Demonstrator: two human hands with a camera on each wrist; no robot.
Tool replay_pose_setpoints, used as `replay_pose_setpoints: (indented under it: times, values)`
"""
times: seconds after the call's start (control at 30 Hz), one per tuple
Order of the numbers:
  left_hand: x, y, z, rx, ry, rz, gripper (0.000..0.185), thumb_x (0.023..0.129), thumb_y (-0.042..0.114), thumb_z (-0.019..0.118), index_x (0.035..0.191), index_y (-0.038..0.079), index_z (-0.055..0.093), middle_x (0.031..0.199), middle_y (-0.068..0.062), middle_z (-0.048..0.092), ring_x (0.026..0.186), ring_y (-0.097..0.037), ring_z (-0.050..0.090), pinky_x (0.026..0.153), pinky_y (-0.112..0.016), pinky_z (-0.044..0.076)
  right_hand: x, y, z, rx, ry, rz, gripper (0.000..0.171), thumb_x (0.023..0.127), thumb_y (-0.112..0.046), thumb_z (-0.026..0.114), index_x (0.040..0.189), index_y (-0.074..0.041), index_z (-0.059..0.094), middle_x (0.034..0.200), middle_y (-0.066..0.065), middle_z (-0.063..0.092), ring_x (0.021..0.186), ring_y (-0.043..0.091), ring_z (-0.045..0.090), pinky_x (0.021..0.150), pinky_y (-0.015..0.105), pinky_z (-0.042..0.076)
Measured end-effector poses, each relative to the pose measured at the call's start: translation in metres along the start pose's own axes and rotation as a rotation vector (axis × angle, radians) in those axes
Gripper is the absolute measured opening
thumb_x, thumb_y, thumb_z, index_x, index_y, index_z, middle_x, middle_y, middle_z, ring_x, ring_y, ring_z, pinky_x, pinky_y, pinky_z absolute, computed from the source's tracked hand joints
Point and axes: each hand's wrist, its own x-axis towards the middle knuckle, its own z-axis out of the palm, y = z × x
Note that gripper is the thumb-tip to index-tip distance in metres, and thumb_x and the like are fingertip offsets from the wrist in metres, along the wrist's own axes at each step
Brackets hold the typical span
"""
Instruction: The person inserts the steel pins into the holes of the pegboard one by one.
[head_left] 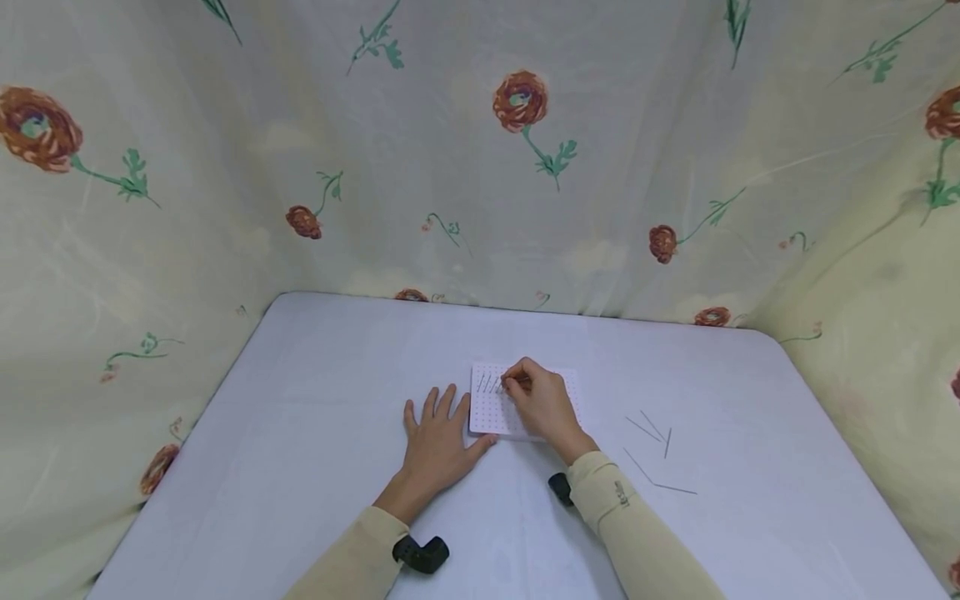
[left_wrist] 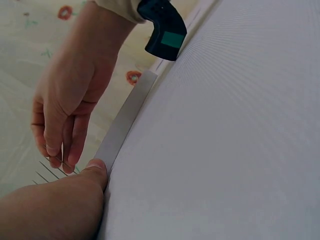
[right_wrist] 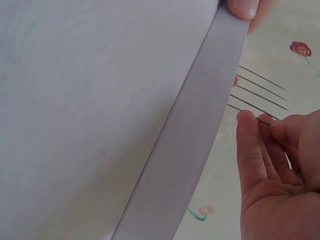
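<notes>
The right hand [head_left: 543, 402] is over the upper part of a white pegboard [head_left: 489, 412], its thumb and fingertips [right_wrist: 248, 125] closed in a pinch on a thin metal pin [right_wrist: 262, 118] that stands at the end of a short row of pins already seated in the board [head_left: 486, 382]. The left hand [head_left: 438, 442] lies flat on the table [head_left: 315, 467] with fingers spread and straight, holding nothing; its thumb tip [left_wrist: 96, 167] touches the board's left edge, as both wrist views confirm. The pinned row stands in the board's far left corner; the pin in hand is just beside it, and whether its tip is already in a hole cannot be told. Judged from appearance, the pin is very light, stiff for its thickness but liable to bend if levered sideways, smooth and easy to lose from the grip, so a hold near mid-length or lower, between thumb pad and fingertip, looks soundest, with force kept along its axis. The board looks like a light slab that would slide on the smooth table unless steadied at its edge, as the left thumb steadies it. To the right of the board, well apart from it, a few loose pins [head_left: 654, 429] lie scattered flat on the table. A black wrist-mounted device [head_left: 422, 552] shows at each sleeve. A floral cloth [head_left: 480, 167] hangs behind and on both sides of the table.
</notes>
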Motion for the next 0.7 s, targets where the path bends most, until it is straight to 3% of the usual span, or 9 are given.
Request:
replay_pose_setpoints:
  times: [0.7]
  values:
    - [-0.0010, 0.0012, -0.0027, 0.014, -0.008, 0.000, 0.081, 0.082, 0.071, 0.049, 0.144, 0.019, 0.041, 0.151, -0.011, 0.036, 0.141, -0.036, 0.027, 0.108, -0.067, 0.016, 0.0013, 0.0047, 0.0007, -0.054, -0.060, 0.082, 0.006, 0.091, -0.022, 0.063, 0.096, -0.021, 0.065, 0.102, 0.000, 0.070, 0.097, 0.015, 0.068, 0.085, 0.034, 0.054]
